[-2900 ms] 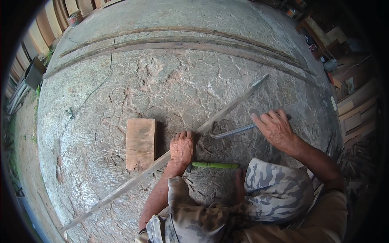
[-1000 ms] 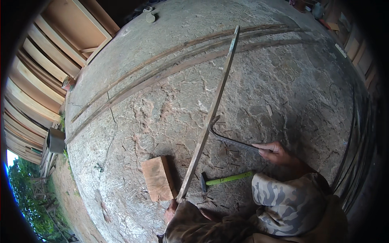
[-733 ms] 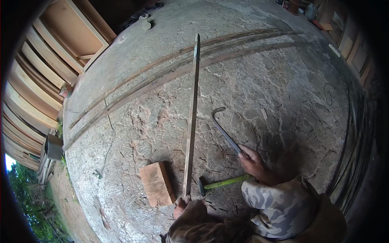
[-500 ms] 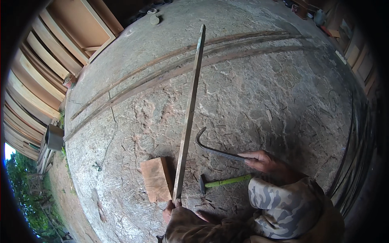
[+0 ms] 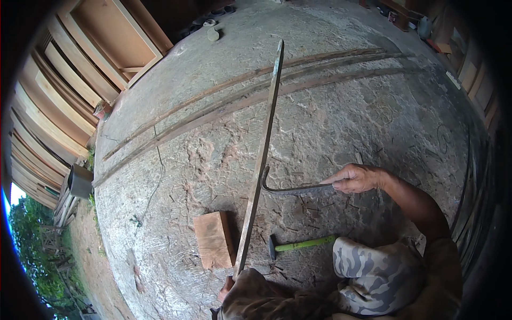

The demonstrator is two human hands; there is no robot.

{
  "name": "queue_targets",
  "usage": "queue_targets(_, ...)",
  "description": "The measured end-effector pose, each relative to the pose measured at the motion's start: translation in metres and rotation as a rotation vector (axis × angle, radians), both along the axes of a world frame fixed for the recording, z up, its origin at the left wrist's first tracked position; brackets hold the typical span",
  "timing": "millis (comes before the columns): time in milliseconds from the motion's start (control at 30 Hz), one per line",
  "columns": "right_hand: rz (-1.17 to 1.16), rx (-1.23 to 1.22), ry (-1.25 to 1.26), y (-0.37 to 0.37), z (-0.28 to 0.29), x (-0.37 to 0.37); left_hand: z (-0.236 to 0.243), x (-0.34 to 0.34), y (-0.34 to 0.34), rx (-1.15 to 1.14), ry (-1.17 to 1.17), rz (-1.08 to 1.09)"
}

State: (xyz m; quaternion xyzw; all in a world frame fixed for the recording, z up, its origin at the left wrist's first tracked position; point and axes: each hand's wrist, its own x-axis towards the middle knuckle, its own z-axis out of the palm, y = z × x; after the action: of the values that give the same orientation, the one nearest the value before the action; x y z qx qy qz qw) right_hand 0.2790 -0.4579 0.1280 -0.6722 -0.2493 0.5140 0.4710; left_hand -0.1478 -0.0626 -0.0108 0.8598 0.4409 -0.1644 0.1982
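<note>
My left hand (image 5: pixel 226 288) is closed round the near end of a long, narrow wooden batten (image 5: pixel 259 160), which points away from me over the floor. My sleeve hides part of that hand. In my right hand (image 5: pixel 354 178) is a dark crowbar (image 5: pixel 298 190), gripped by its straight end. Its hooked tip meets or overlaps the right edge of the batten; I cannot tell whether they touch. A short wooden block (image 5: pixel 214 240) lies just left of the batten. On the right, below the crowbar, rests a hammer (image 5: pixel 304 244) with a green handle.
Loose nails (image 5: pixel 314 205) are scattered over the rough concrete floor (image 5: pixel 176 229). Long wooden strips (image 5: pixel 213 117) lie across it farther off. Boards and door panels (image 5: pixel 64 96) lean at the left, beside a metal container (image 5: pixel 80 181). Thin dark strips (image 5: pixel 472 186) line the right side.
My right hand has raised the crowbar away from me, and its hook has come to the batten's edge. The view has shifted slightly. My left hand still holds the batten.
</note>
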Motion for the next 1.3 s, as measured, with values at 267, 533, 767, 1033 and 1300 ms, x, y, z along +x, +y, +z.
queue_targets(267,0.108,-0.015,-0.057,0.000,0.008,0.030,0.000,-0.004,0.000,-0.007,0.010,0.007)
queue_targets(533,0.064,-0.072,0.171,-0.001,0.002,0.028,0.000,-0.004,0.000,-0.015,0.019,0.005)
queue_targets(767,0.033,0.061,0.220,-0.004,0.001,0.031,0.001,-0.006,0.000,-0.019,0.023,0.007)
queue_targets(1033,-0.175,0.194,0.021,0.008,-0.031,-0.035,0.006,-0.006,-0.005,-0.022,0.028,0.007)
queue_targets(1300,-0.809,0.132,0.434,0.085,-0.046,-0.164,0.009,0.013,-0.016,-0.063,0.003,-0.002)
